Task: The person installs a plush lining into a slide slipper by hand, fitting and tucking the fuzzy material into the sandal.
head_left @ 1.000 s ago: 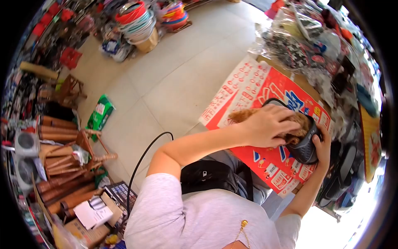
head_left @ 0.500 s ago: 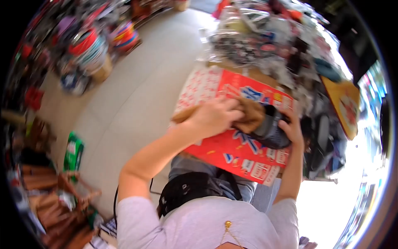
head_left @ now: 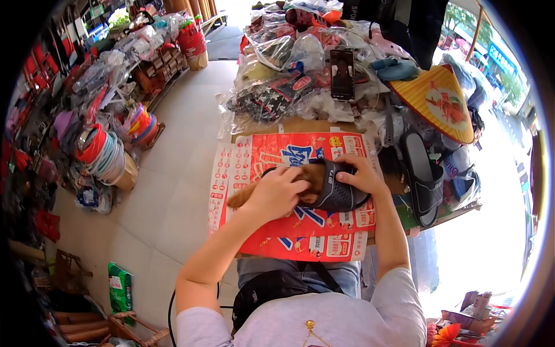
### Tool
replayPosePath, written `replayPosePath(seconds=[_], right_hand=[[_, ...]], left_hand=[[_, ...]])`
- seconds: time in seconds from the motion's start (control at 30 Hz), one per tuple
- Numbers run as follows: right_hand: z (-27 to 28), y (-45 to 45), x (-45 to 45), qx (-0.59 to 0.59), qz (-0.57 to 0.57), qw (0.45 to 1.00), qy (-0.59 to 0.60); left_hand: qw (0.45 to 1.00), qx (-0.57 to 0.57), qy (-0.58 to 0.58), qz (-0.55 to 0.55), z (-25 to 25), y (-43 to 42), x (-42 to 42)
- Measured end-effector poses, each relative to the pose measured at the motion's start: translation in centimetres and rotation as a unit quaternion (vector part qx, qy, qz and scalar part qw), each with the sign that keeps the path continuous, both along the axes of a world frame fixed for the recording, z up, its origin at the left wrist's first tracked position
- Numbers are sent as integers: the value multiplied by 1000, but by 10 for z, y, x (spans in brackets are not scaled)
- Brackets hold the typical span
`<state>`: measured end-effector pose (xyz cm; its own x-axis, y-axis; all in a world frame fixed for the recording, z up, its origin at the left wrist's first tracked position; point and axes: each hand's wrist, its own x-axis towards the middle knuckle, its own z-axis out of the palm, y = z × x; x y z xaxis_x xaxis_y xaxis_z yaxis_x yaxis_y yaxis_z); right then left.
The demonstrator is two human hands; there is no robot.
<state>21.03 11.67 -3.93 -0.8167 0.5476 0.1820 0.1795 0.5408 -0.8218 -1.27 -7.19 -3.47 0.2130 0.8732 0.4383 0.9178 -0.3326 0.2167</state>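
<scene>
A dark grey slide sandal [head_left: 337,191] lies tilted over a red and white printed sheet [head_left: 272,237]. My right hand [head_left: 363,173] grips its toe end, thumb on the perforated strap. My left hand [head_left: 277,194] is closed on a brown cloth [head_left: 241,196], pressed against the sandal's footbed. One end of the cloth sticks out to the left below my wrist, and more of it shows near the strap opening. My left fingertips are partly hidden in the cloth. To the right lies a similar dark slide sandal [head_left: 422,173].
Behind the sheet are plastic-wrapped goods [head_left: 277,92], a phone [head_left: 342,75] standing upright and a yellow conical hat [head_left: 439,104]. Stacked buckets [head_left: 104,153] and bagged goods line the left side. A green packet [head_left: 120,289] and a wooden stool [head_left: 136,329] are at lower left.
My head view has shifted, so the table goods and phone now show more fully. The sandal has turned, with its strap facing up. Both hands keep hold of the cloth and sandal.
</scene>
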Motion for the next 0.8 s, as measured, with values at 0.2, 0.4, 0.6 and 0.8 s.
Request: replayPosePath(seconds=[0.2,0.4,0.6,0.8], right_hand=[[3,-2,0,-6,3,1000,6],[4,-1,0,-5,25,1000,-13],[-27,18,11,30,1,999,15],[-46,41,29,164,-31,985,46]], left_hand=[[989,-31,-54,132,11,-32,-51],[992,22,-122,21,14,-10,9],[994,62,-86,37,-15,0,25],[985,105,-116,77,-30,9,35]])
